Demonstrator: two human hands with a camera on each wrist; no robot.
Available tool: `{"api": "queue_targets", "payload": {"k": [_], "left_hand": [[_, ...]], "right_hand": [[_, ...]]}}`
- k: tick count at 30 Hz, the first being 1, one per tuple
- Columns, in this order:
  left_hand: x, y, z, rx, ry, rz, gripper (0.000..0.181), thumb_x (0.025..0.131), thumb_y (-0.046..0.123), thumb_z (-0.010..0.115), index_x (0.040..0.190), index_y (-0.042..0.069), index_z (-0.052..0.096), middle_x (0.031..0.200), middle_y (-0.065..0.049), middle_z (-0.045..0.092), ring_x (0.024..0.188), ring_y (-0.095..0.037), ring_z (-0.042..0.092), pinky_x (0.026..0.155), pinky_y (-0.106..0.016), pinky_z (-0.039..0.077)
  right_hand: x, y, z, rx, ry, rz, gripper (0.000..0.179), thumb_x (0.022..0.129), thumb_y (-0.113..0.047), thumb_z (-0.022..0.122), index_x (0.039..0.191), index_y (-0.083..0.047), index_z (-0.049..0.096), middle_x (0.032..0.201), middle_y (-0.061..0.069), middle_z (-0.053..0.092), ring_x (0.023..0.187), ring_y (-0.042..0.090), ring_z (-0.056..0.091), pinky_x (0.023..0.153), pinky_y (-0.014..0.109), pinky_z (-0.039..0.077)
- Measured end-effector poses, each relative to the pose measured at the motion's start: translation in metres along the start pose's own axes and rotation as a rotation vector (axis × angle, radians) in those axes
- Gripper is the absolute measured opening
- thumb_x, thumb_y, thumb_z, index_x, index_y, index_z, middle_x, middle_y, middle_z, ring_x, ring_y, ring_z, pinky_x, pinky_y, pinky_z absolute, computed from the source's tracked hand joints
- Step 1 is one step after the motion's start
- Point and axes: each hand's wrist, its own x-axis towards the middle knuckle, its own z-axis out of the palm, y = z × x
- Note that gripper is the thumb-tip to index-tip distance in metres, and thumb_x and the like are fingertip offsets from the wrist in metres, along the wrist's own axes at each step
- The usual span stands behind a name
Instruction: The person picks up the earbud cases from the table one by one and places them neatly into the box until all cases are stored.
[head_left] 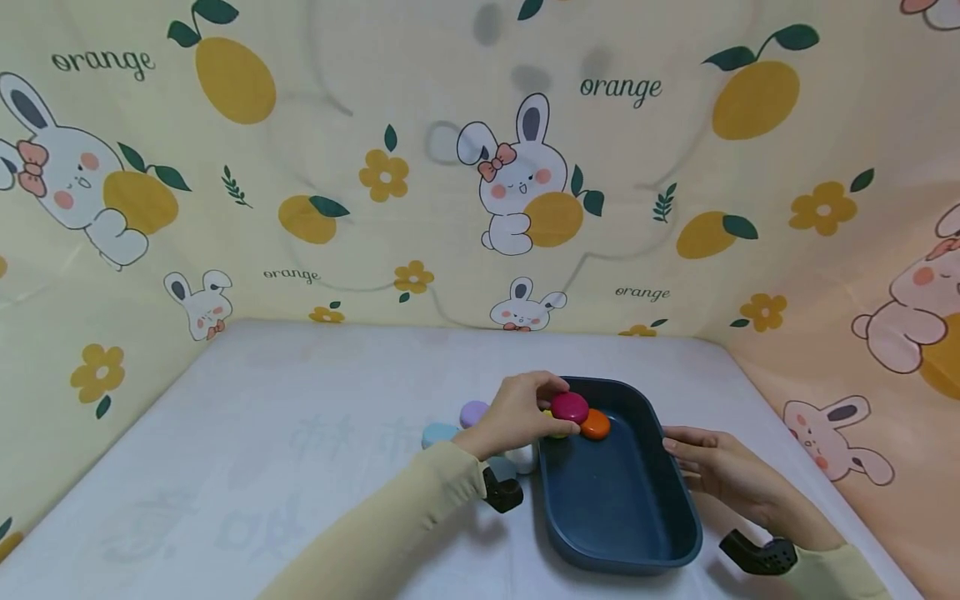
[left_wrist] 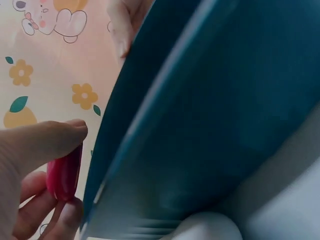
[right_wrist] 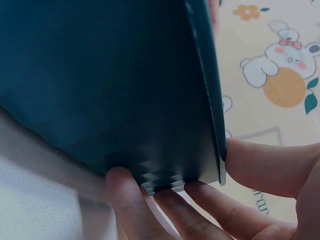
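In the head view my left hand (head_left: 519, 410) pinches a glossy magenta rounded disc (head_left: 570, 407) between thumb and fingers, over the left side of a dark blue tray (head_left: 621, 562). The left wrist view shows the disc (left_wrist: 64, 176) on edge beside the tray rim. An orange disc (head_left: 597, 425) lies in the tray's upper left part; a yellow piece (head_left: 557, 434) there is mostly hidden by my left hand. At the tray's right side my right hand (head_left: 735, 473) holds its wall, with the thumb (right_wrist: 250, 162) at the rim and fingertips (right_wrist: 122, 182) against the outside.
Left of the tray, partly behind my left hand and wrist, lie a purple disc (head_left: 472, 413), a light blue one (head_left: 438, 434), a white one (head_left: 522, 460) and a grey-blue one (head_left: 502, 468). Patterned cloth (head_left: 420, 75) walls the white table (head_left: 247, 442) at back and sides.
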Motion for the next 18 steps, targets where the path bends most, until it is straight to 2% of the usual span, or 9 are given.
{"api": "queue_targets", "payload": {"k": [11, 18], "left_hand": [[0.0004, -0.0023, 0.0019, 0.014, -0.049, -0.003, 0.052, 0.076, 0.013, 0.086, 0.123, 0.008, 0.064, 0.113, 0.004, 0.065, 0.094, -0.006, 0.062, 0.080, -0.019, 0.053], [0.0009, -0.0011, -0.0005, 0.012, -0.103, 0.040, 0.053, 0.076, 0.013, 0.087, 0.123, 0.009, 0.063, 0.110, 0.004, 0.065, 0.095, -0.005, 0.061, 0.087, -0.029, 0.054]], "right_hand": [[0.0003, -0.0020, 0.0002, 0.022, -0.003, 0.008, 0.066, 0.102, -0.026, 0.056, 0.148, 0.011, 0.027, 0.137, 0.016, 0.054, 0.116, 0.027, 0.059, 0.097, 0.049, 0.048], [0.0010, -0.0013, -0.0004, 0.019, -0.003, 0.009, 0.066, 0.103, -0.026, 0.055, 0.148, 0.012, 0.025, 0.138, 0.017, 0.053, 0.116, 0.027, 0.059, 0.096, 0.050, 0.048]]}}
